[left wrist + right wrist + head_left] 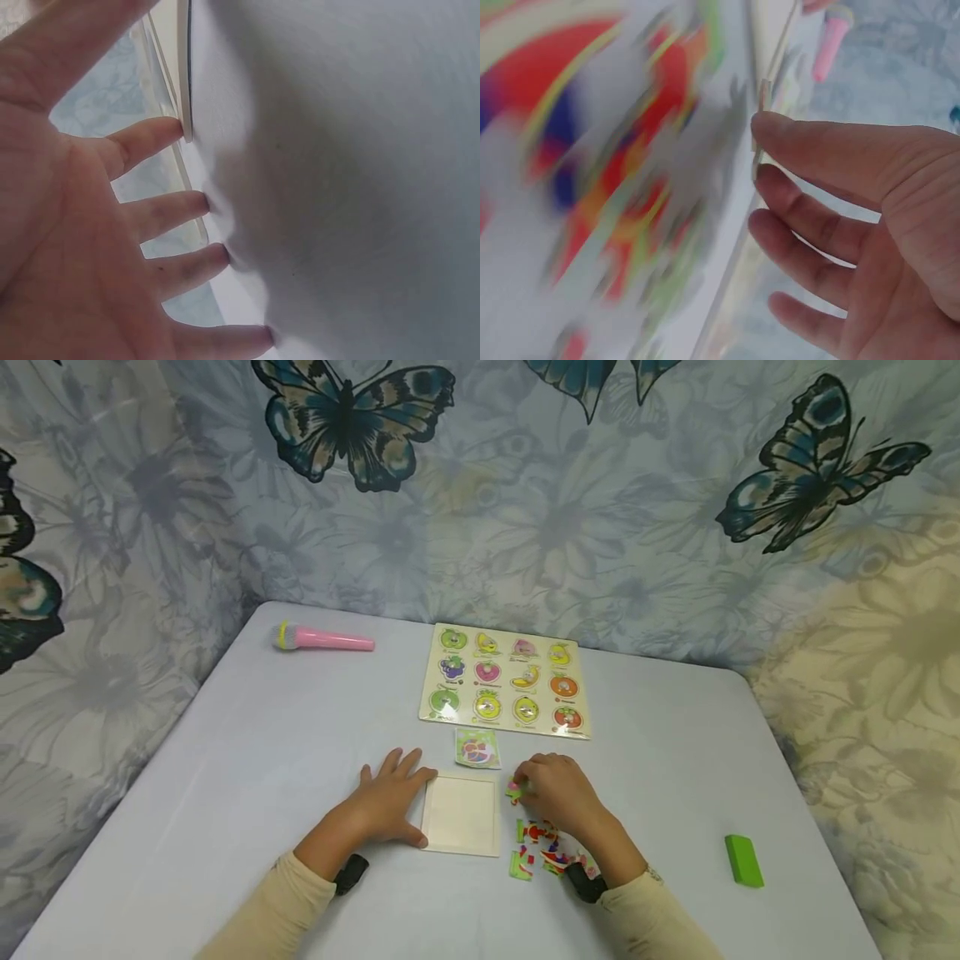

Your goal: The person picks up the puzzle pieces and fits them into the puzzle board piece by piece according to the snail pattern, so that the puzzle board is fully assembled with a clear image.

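Ideally, the left hand [384, 803], fingers spread at the left of the frame [463, 814], steadies it, while the right hand [561, 793], pinching a puzzle piece [764, 96] just right of that frame, should hold the piece level.

The creased beige cloth left sleeve [262, 906] matches the right sleeve [656, 917]; small, blocky black wrist cameras [350, 875] sit alongside.

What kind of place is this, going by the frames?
Probably a tabletop play or recording setup: a white-covered table against butterfly-print fabric or wallpaper, holding a fruit picture board and a pink toy microphone.
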Tool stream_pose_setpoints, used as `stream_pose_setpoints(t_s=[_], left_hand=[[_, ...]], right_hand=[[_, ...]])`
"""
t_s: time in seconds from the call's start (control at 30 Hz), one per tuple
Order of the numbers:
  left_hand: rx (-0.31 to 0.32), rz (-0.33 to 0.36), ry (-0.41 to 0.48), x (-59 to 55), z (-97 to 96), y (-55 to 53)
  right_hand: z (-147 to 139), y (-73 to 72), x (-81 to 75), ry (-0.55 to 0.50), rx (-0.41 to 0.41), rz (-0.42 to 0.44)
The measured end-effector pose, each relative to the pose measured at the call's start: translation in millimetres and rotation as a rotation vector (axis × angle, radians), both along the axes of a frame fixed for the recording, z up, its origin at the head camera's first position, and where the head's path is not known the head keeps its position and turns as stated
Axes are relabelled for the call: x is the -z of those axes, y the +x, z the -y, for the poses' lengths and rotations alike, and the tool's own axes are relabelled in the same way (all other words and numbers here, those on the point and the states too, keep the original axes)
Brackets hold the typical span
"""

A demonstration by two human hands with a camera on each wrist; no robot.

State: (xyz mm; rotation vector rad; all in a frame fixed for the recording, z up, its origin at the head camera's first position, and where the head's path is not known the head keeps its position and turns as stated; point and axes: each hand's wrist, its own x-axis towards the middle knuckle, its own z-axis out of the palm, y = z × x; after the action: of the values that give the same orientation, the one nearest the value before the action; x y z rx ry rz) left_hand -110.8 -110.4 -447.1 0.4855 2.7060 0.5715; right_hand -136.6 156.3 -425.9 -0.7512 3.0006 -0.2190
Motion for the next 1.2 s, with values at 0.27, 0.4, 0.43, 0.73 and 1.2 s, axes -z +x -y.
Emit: stream_pose_setpoints(t_s=[0.27,0.4,0.43,0.73,1.2], left_hand=[[0.019,0.002,-0.024,-1.6,-10.4,-4.7],[0.031,0.006,-0.039,-5.9,-14.2,-4.6],[0.033,0.005,-0.04,-7.2,-15.1,-4.3],[0.04,0.01,-0.065,-13.7,-17.1,-2.4],[0.001,0.002,-0.037,-7.2,-4.1,-0.5]], right_hand=[[38,-4.2,-1.3,-0.03,-0.197,-0.08],[53,-3.8,2.4,-0.03,-0.218,-0.074],[55,-3.9,3.8,-0.029,-0.221,-0.074],[62,-4.6,12.4,-0.024,-0.219,-0.086],[65,-4.3,10.6,-0.005,-0.244,-0.116]])
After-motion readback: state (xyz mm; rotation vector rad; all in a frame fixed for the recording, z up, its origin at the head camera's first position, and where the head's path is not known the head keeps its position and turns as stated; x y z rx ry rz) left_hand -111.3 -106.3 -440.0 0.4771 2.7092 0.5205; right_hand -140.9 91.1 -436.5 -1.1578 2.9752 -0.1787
